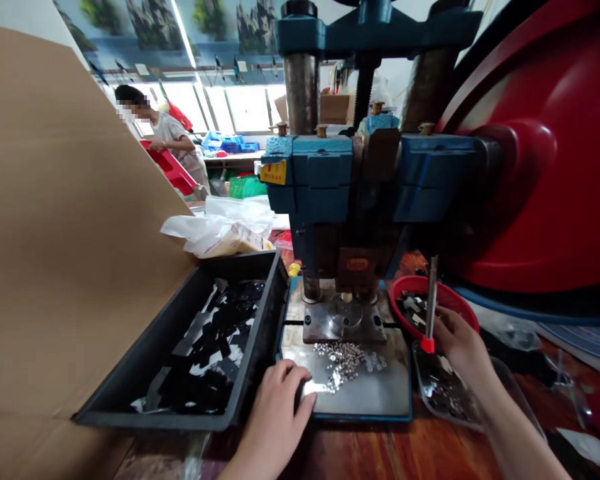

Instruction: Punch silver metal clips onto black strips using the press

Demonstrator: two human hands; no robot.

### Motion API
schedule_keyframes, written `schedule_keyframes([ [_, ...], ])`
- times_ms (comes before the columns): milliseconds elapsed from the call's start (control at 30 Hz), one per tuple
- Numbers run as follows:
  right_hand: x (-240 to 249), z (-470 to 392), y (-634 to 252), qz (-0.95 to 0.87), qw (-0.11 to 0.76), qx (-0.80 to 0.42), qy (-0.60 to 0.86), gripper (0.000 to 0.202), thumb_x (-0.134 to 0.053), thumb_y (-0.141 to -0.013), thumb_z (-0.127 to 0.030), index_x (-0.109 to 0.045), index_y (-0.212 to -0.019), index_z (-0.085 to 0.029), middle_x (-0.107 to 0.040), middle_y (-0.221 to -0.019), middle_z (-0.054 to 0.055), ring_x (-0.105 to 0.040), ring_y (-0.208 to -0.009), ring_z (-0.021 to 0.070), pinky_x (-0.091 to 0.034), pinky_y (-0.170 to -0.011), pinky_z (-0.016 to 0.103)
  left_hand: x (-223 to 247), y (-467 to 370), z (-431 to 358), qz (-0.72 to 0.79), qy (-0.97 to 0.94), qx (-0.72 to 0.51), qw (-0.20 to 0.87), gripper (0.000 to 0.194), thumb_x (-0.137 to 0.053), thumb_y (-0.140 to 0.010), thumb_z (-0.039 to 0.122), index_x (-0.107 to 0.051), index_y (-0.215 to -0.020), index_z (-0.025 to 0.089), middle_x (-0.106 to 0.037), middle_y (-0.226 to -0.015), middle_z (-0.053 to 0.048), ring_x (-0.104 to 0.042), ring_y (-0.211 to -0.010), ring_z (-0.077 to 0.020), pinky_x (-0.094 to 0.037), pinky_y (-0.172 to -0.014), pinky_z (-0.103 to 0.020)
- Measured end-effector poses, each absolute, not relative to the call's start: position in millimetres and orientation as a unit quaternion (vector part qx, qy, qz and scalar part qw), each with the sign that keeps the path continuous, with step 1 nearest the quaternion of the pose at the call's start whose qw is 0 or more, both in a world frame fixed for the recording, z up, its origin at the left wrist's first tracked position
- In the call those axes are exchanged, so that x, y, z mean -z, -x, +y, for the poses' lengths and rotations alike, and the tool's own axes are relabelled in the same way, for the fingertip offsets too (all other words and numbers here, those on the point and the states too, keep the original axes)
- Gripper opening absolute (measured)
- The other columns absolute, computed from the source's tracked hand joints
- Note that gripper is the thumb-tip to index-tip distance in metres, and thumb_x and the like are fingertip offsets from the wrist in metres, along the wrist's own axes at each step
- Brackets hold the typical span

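Note:
My left hand (283,403) rests at the front left edge of the press's metal base plate (380,397). Its thumb and forefinger close on a small shiny flat metal piece (318,387). Beside it, small metal parts (347,360) lie scattered in front of the steel die (346,320). To the right, my right hand (457,343) has its fingers curled against an upright metal rod with a red tip (431,303). The hand hovers over a clear plastic tray (500,373) with small metal pieces, beside a red bowl (465,303).
A blue press (325,180) with a big red wheel (525,160) towers ahead. On the left stand a black tray (253,373) of dark and shiny scraps and a cardboard sheet (70,233). White plastic bags (220,227) lie behind. Farther back, a person (177,143) holds a red crate (173,170).

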State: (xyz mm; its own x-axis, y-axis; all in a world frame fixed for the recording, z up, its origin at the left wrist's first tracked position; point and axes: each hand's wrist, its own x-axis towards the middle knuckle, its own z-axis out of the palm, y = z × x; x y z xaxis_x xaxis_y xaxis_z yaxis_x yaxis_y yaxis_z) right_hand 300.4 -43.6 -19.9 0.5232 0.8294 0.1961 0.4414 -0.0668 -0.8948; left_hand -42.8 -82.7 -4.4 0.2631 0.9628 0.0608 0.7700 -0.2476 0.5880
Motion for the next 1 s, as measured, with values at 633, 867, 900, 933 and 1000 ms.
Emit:
schedule_keyframes([
  [633,16,-114,-233,-0.6,0.389,-0.205,0.668,0.037,-0.046,-0.088,-0.045,-0.062,-0.111,-0.021,-0.07,-0.091,0.005,-0.066,-0.084,0.021,-0.051,-0.077,0.032,6,36,-78,0.552,-0.784,-0.19,0.211,0.009,-0.05,-0.085,0.027,-0.057,-0.086,0.022,-0.062,-0.092,-0.004,-0.057,-0.089,-0.023,-0.044,-0.079,-0.038],
  [867,17,-119,-218,-0.692,0.334,-0.21,0.605,0.026,-0.041,-0.093,-0.03,-0.064,-0.103,-0.022,-0.068,-0.1,0.006,-0.062,-0.093,0.0204,-0.048,-0.083,0.034,15,40,-77,0.558,-0.758,-0.224,0.251,0.017,-0.052,-0.085,0.033,-0.061,-0.093,0.022,-0.067,-0.085,-0.003,-0.062,-0.081,-0.0215,-0.049,-0.075,-0.036],
  [900,17,-119,-218,-0.701,0.323,-0.205,0.602,0.025,-0.041,-0.093,-0.028,-0.064,-0.101,-0.022,-0.068,-0.096,0.006,-0.061,-0.089,0.0202,-0.048,-0.081,0.034,15,41,-77,0.558,-0.754,-0.239,0.253,0.02,-0.052,-0.085,0.034,-0.062,-0.098,0.022,-0.068,-0.088,-0.004,-0.063,-0.083,-0.0215,-0.049,-0.077,-0.037],
  [933,17,-119,-217,-0.709,0.313,-0.199,0.599,0.024,-0.041,-0.093,-0.026,-0.064,-0.099,-0.022,-0.068,-0.092,0.005,-0.061,-0.086,0.0201,-0.048,-0.078,0.034,15,41,-76,0.556,-0.749,-0.254,0.257,0.023,-0.052,-0.085,0.035,-0.063,-0.101,0.022,-0.068,-0.092,-0.004,-0.063,-0.086,-0.0216,-0.049,-0.079,-0.037],
  [1000,18,-118,-217,-0.723,0.3,-0.185,0.594,0.023,-0.043,-0.093,-0.024,-0.065,-0.098,-0.021,-0.067,-0.088,0.005,-0.059,-0.083,0.0201,-0.047,-0.076,0.034,14,39,-75,0.546,-0.742,-0.278,0.274,0.024,-0.051,-0.086,0.037,-0.064,-0.101,0.023,-0.069,-0.098,-0.004,-0.063,-0.091,-0.0211,-0.05,-0.082,-0.036],
])
